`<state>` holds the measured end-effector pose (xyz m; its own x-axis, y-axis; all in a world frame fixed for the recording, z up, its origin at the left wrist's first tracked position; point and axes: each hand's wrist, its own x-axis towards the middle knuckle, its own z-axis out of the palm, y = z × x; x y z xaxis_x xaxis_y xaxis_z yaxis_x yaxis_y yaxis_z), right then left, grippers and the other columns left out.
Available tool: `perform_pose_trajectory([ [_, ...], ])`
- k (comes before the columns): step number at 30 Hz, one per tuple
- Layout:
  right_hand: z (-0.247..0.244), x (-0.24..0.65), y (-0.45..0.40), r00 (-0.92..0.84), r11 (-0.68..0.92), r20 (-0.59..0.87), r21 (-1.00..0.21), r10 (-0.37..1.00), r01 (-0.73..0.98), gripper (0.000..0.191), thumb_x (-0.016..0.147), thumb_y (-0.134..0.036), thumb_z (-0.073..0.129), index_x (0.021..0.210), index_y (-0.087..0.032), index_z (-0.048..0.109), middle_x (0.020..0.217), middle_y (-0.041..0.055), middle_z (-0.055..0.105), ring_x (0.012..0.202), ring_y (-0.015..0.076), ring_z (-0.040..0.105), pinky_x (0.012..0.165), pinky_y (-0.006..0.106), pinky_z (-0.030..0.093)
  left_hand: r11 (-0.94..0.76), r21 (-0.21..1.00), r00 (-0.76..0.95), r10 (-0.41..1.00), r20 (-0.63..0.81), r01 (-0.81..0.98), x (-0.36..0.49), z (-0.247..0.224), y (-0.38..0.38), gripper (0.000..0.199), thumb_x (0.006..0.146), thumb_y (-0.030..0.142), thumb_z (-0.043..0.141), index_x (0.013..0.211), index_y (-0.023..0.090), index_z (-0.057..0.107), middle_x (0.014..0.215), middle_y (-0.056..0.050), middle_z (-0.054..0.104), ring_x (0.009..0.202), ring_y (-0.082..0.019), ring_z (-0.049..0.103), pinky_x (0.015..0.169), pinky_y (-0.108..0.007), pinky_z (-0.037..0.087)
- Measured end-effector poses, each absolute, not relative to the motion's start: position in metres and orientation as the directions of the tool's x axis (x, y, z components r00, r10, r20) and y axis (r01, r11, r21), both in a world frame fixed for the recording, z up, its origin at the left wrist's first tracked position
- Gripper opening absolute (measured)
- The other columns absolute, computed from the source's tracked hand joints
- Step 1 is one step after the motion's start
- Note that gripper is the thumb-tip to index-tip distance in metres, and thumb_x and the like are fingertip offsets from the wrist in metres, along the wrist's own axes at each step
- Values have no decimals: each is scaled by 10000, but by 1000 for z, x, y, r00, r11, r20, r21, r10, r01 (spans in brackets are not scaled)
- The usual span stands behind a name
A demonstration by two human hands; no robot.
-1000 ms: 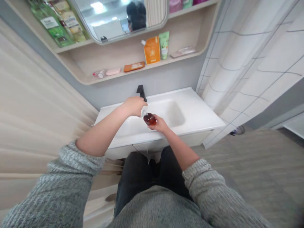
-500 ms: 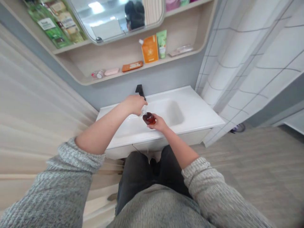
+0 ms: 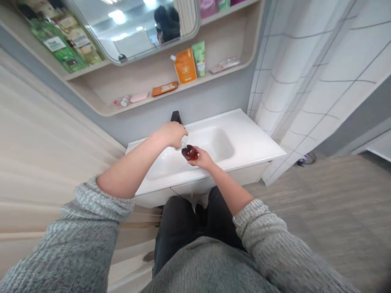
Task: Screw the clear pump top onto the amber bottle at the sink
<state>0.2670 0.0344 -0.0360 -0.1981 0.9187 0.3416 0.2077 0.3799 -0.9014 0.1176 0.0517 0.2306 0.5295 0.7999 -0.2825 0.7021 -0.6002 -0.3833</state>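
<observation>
Over the white sink (image 3: 224,143), my right hand (image 3: 203,158) is wrapped round a dark red-brown bottle (image 3: 190,152), which is tilted with its top toward the left. My left hand (image 3: 174,134) is closed on a small clear object (image 3: 183,142) right at the bottle's top end; its exact shape is too small to tell. Just behind my left hand stands the black faucet (image 3: 176,116), partly covered by that hand.
Above the sink, a wall shelf (image 3: 106,110) holds an orange pouch (image 3: 185,67), a green tube (image 3: 199,59), an orange packet (image 3: 165,88) and small pink items. A mirror (image 3: 134,28) hangs over it. A pale curtain (image 3: 45,146) is at left, white tiles (image 3: 275,97) at right.
The view has shifted slightly, so the shelf and mirror sit a little further left and lower. Both hands keep nearly the same pose around the bottle and the clear object.
</observation>
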Motion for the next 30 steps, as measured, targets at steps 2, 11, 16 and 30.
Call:
perform_pose_trajectory([
  [2, -37, 267, 35, -200, 383, 344, -901, 917, 202, 840, 665, -392, 967, 1437, -208, 694, 1226, 69, 821, 1062, 299, 760, 997, 407, 579, -597, -383, 525, 802, -284, 705, 121, 232, 52, 694, 669, 445, 924, 1352, 418, 805, 1262, -78, 803, 1267, -391, 679, 1058, -451, 545],
  [11, -40, 266, 37, -194, 396, 361, -899, 912, 190, 827, 654, -393, 979, 1418, -237, 703, 1244, 58, 818, 1118, 317, 761, 1031, 430, 581, -594, -403, 512, 804, -301, 696, 130, 234, 53, 791, 604, 418, 958, 1379, 419, 795, 1291, -80, 810, 1264, -406, 686, 1054, -457, 549],
  [16, -39, 266, 37, -187, 387, 355, -906, 916, 173, 842, 657, -408, 977, 1426, -217, 691, 1247, 69, 817, 1092, 308, 759, 1020, 422, 581, -601, -369, 515, 799, -311, 709, 134, 235, 56, 817, 578, 412, 969, 1378, 389, 806, 1289, -87, 811, 1276, -419, 686, 1065, -458, 553],
  [30, -38, 266, 37, -164, 392, 368, -906, 915, 157, 826, 660, -372, 974, 1425, -238, 693, 1242, 52, 819, 1100, 305, 765, 1018, 421, 584, -634, -406, 518, 773, -367, 658, 149, 240, 68, 883, 567, 327, 948, 1436, 326, 789, 1337, -91, 810, 1251, -381, 716, 1057, -395, 569],
])
